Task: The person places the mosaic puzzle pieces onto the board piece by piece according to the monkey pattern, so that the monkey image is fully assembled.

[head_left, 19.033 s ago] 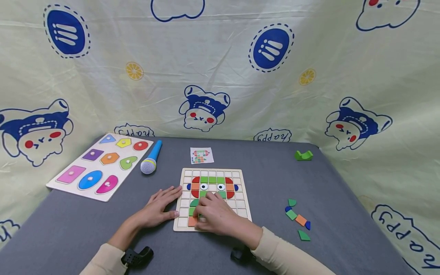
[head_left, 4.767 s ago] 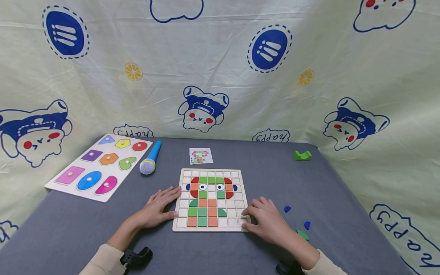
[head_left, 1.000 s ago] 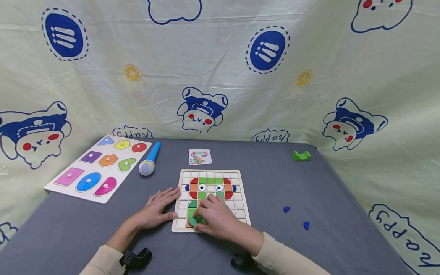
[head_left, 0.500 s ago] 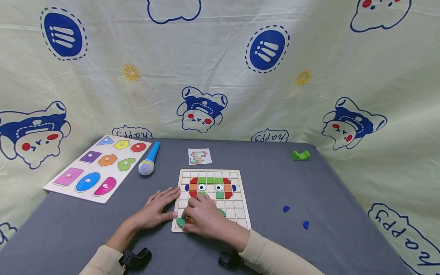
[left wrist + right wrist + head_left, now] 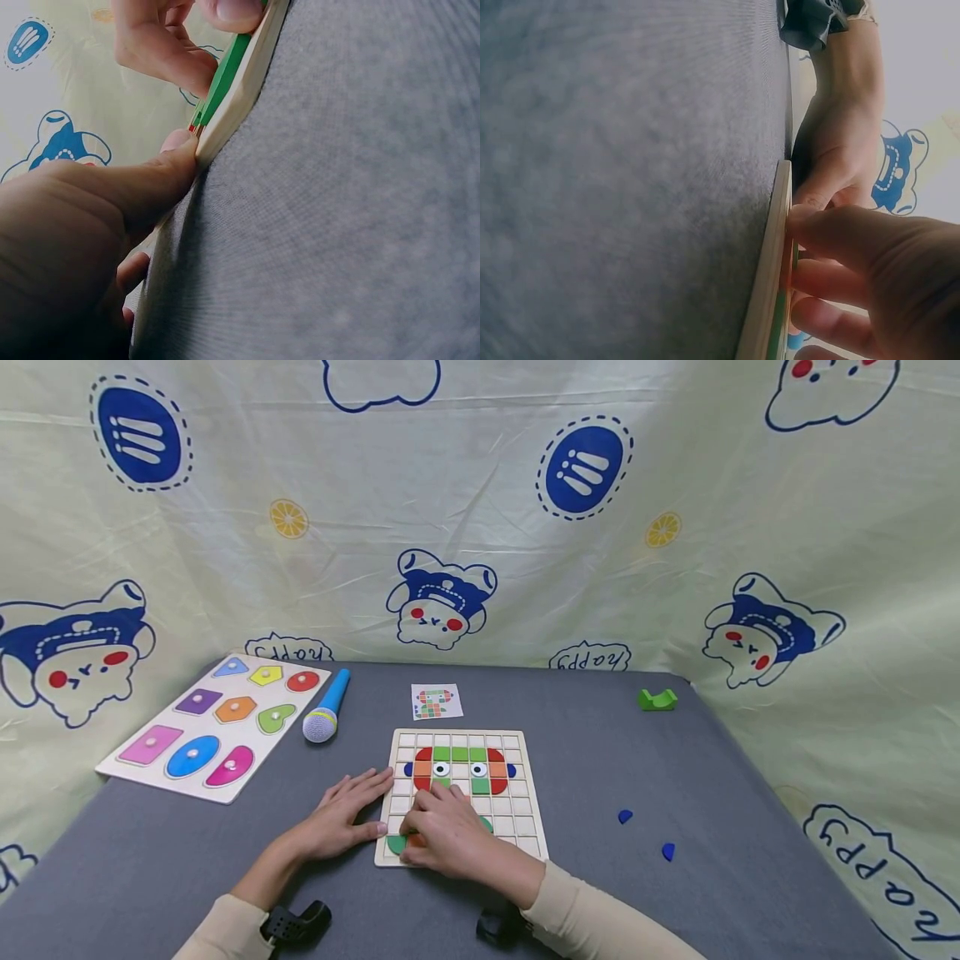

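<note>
A wooden grid board [image 5: 517,739] lies on the table, with coloured tiles forming a figure. My right hand [image 5: 453,835] is over its lower left part, thumb and fingers at a rounded green tile [image 5: 397,844] in the bottom left corner. In the left wrist view the green tile [image 5: 226,79] is pinched by that hand and looks tilted at the board's edge. My left hand [image 5: 341,814] lies with extended fingers along the board's left edge, its thumb touching the frame. The right hand hides several tiles in the middle.
Two small blue tiles [image 5: 626,817] lie right of the board. Behind it is a picture card [image 5: 437,702]. A toy microphone [image 5: 326,708] and a shape puzzle board [image 5: 168,768] stand at the left; a green curved block [image 5: 657,700] sits far right.
The green tile has left the table's right side and come to the board's bottom left corner in my right hand, which shifted left over the last second. My left hand stays put.
</note>
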The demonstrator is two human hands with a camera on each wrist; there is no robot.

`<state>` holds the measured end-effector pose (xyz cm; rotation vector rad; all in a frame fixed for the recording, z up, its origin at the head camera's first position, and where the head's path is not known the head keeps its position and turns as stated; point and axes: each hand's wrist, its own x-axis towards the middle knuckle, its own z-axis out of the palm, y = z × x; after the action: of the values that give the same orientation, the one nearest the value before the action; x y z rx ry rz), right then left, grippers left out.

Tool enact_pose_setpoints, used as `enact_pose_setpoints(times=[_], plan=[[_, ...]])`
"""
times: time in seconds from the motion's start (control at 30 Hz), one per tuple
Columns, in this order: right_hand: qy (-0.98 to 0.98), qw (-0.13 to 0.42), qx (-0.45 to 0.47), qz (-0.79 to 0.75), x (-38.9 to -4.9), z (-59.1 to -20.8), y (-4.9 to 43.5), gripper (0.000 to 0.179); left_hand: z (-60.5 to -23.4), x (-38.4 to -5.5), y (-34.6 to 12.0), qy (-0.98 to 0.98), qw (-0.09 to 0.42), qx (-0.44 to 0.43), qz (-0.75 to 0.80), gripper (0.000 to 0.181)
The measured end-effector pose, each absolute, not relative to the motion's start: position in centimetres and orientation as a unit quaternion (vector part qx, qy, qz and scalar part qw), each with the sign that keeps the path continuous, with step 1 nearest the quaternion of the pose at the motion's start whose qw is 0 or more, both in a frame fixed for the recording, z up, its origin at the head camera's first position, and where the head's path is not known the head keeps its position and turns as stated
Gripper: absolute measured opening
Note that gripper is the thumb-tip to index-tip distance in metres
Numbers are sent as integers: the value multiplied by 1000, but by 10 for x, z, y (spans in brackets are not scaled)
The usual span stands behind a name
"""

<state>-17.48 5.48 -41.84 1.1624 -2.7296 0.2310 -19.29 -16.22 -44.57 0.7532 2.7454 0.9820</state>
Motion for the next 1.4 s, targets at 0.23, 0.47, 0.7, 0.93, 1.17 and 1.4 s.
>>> enact_pose_setpoints(times=[0.23,0.47,0.7,0.93,1.17,1.4], plan=[[-915,83,387,78,-175,-419,54,21,-446,-194,-162,910,71,247,326,66],[-915,86,386,77,-173,-419,55,21,-445,-193,-162,910,76,245,326,67],[-919,99,374,80,-171,-412,64,23,-445,-193,-162,908,66,252,328,67],[-923,122,347,113,-177,-403,105,25,-444,-192,-162,908,67,252,328,68],[-934,150,300,120,-181,-404,168,25,-445,-193,-163,907,66,256,328,68],[-948,169,243,113,-181,-410,237,24,-444,-193,-162,907,67,258,326,67]])
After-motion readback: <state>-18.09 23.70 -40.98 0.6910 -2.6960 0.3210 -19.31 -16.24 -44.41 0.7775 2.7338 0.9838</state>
